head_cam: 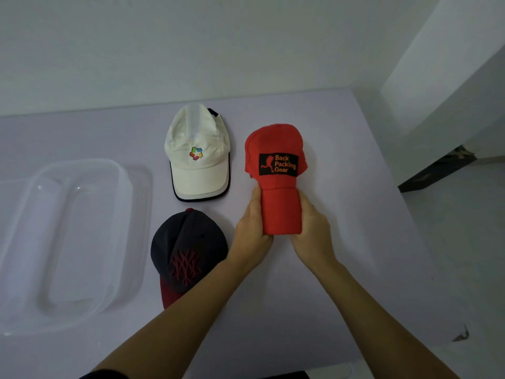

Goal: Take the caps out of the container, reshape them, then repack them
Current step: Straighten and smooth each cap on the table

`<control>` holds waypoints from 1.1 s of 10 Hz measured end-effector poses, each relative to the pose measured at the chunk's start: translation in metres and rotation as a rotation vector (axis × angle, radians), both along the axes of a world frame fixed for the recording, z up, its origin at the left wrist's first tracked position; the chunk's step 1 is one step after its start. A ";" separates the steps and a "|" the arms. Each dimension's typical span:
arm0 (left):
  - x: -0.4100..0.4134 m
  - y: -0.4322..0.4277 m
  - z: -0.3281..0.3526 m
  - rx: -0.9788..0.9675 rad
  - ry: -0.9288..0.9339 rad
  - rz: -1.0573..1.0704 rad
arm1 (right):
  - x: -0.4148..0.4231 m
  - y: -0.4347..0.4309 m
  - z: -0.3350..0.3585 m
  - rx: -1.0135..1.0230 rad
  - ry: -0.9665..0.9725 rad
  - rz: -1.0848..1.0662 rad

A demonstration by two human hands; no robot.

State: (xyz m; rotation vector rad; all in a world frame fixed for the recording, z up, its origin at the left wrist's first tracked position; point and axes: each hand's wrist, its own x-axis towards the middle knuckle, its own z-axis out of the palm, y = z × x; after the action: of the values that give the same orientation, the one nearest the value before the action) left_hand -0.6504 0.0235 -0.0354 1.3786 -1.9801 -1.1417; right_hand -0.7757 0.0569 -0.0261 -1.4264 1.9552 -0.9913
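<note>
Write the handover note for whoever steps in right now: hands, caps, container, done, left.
Hands: left hand and right hand both grip the brim of the red cap, curling it into a tight curve.
Things: the white cap and the navy cap lie on the table, left of the red one. The clear plastic container sits far left and holds no caps.
Done: all three caps are out.
Left: finish shaping the red brim, check the other two (can't tell if reshaped), then repack all three.
</note>
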 end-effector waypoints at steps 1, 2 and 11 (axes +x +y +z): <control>0.026 -0.017 0.003 -0.084 -0.033 0.000 | -0.012 0.002 0.005 -0.012 0.062 0.040; 0.034 -0.022 0.006 -0.049 -0.033 0.058 | -0.015 0.002 0.007 -0.050 0.036 0.038; 0.039 0.018 0.014 0.122 0.187 0.169 | 0.045 0.026 0.019 -0.002 -0.530 -0.044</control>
State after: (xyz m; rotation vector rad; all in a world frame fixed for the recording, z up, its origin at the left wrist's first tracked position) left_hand -0.6115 0.0411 -0.0217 1.4130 -1.6557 -1.2799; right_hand -0.7310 0.0832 -0.0071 -0.9900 1.5939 -1.2406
